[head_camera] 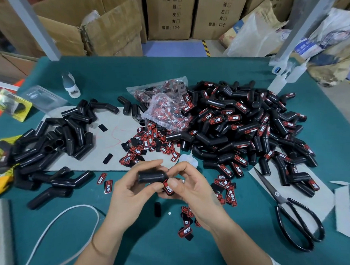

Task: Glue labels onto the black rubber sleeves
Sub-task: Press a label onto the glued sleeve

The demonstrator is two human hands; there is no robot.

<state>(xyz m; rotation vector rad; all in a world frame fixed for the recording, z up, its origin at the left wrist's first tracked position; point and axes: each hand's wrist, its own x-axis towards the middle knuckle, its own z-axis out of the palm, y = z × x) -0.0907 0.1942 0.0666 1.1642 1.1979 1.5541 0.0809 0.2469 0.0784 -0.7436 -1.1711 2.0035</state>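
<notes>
Head view: our left hand (130, 185) holds the sleeve (152, 175) lying sideways; our right hand (189, 186) pinches a label (168, 188) just under it.

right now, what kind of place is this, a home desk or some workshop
Likely a small factory packing or assembly bench: heaps of black rubber sleeves, a bag of labels, and stacked cartons behind the table.

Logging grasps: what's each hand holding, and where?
Left hand grips a black rubber sleeve around its body. Right hand pinches a red-and-black label at its end, against the sleeve.
</notes>
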